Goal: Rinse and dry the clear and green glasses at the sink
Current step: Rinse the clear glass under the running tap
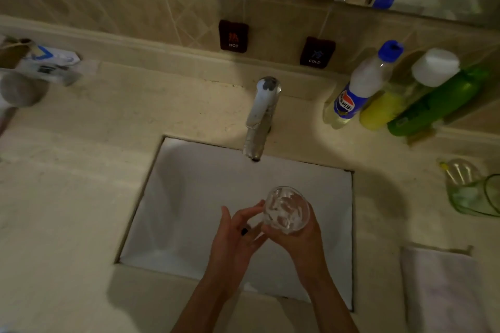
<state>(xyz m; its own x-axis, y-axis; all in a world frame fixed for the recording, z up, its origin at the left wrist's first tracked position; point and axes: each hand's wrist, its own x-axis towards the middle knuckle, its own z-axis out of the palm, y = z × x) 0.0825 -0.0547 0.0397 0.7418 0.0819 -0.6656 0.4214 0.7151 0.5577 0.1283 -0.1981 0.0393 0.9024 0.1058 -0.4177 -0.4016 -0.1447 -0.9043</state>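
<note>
The clear glass point(287, 209) is held over the white sink basin point(194, 197), its mouth turned up toward me. My right hand point(300, 240) wraps around its body from below. The fingers of my left hand point(235, 235) touch the glass's left side, and a dark ring shows on one finger. The green glass point(476, 200) stands on the counter at the far right edge, partly cut off by the frame. No water runs from the chrome faucet point(261, 116), which points down over the basin's back edge.
A white towel point(443, 289) lies on the counter at the right front. Three bottles point(378, 94) stand at the back right. HOT point(233, 35) and COLD point(316, 52) tags hang on the tiled wall. A box and a grey cup point(24, 84) sit at the back left.
</note>
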